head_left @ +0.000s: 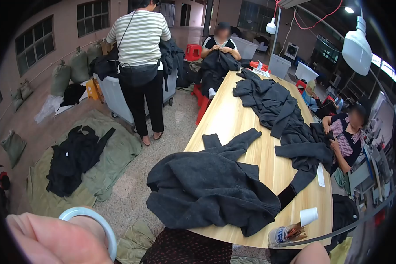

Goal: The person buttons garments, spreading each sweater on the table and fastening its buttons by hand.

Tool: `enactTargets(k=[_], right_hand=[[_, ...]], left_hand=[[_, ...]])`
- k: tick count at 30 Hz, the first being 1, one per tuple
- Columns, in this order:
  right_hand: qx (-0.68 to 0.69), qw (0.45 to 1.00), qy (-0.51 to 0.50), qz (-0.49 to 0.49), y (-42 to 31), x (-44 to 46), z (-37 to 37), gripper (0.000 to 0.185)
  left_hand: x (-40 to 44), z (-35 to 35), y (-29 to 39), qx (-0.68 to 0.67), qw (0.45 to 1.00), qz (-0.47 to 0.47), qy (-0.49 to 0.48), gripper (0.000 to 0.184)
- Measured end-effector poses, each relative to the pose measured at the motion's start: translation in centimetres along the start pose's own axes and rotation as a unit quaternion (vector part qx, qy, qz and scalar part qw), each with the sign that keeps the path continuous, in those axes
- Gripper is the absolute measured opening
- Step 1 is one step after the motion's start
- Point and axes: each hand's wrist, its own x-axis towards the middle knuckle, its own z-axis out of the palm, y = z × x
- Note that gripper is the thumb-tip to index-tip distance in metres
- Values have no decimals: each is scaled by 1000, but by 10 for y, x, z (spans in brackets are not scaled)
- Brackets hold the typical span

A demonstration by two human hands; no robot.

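My left hand (57, 240) is raised close to the camera at the lower left, with a pale bangle (66, 214) around the wrist. Its fingers are cut off or turned away, so their pose is unclear. At the bottom edge, right of centre, only a rounded patch of skin shows, perhaps my right hand (311, 255); no fingers are visible. Just above that patch, a clear jar (279, 236) with brown contents stands at the table corner, a white cup (309, 215) beside its top. A dark knit garment (211, 187) lies spread over the table's near end, apart from both hands.
More dark garments (268, 99) run along the wooden table (215, 119). People sit at its far end and right side. Another stands at a grey bin (119, 99) on wheels. A dark garment (77, 158) lies on green cloth on the floor. A bulb (356, 48) hangs upper right.
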Motion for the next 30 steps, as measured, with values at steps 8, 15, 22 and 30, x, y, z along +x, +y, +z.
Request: enactTargets(k=[8,15,22,30], right_hand=[[81,912,28,-401,-105,14,7,36],[94,816,52,-568,-151,7,8,36],[89,763,63,-637,-177,3,11,37],[70,732,78,-673,-217,0,14,37]], left_hand=[[6,1,-6,1,1000,9,-8,25],[10,3,-2,-9,1000,5,2,26],[16,-2,13,-8,1000,22,11,27],[30,-4,19,-21,999,16,18,28]])
